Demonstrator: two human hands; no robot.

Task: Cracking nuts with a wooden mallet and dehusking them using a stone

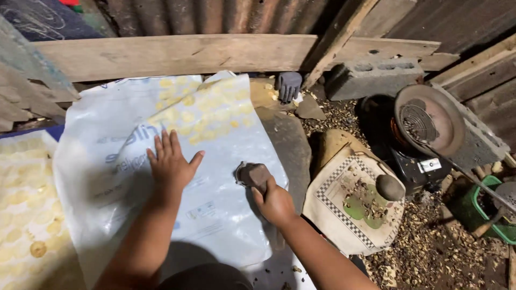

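The left hand (171, 162) lies flat, fingers spread, palm down on a pale plastic sack (161, 177) printed in blue and yellow, which is spread over a large flat stone (290, 145); the hand grips nothing and simply presses the sheet; the right hand (275, 203) is clenched around the handle of a small mallet (252, 174), whose blunt brownish head rests on or just above the sack, near the sheet's right edge and just beside the left hand's thumb; to the right, on the littered ground, a worn cushion (333, 204) with a checkered border carries green scraps and a smooth dark pebble (389, 187); beyond it stands a dark stove (424, 129) with a round rusty top and a coiled grate; a grey concrete block (373, 78) sits by the wall, with a dark glove (288, 86) just left of it; a green basket (492, 207) shows at the far right edge; a long wooden plank (177, 53) runs across behind the sack, against corrugated metal sheeting (215, 16).
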